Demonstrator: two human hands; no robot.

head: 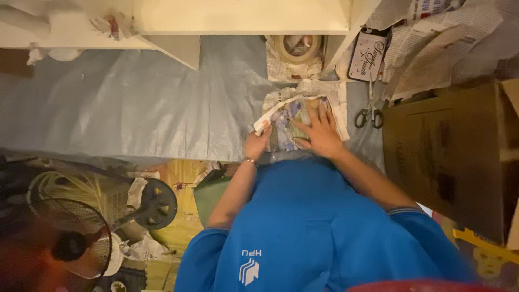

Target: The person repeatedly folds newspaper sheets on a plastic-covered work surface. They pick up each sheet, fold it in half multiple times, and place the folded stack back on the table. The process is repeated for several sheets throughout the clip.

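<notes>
We look down at a big grey sheet spread over the floor. A large brown cardboard box sits on our right, and a fan stands low on our left. White shelf legs stand at the top. A newspaper bundle lies on the sheet, near the middle. Our right hand lies flat and open on top of it. Our left hand is curled shut on its left edge. Scissors lie just right of it. A tape roll sits above.
</notes>
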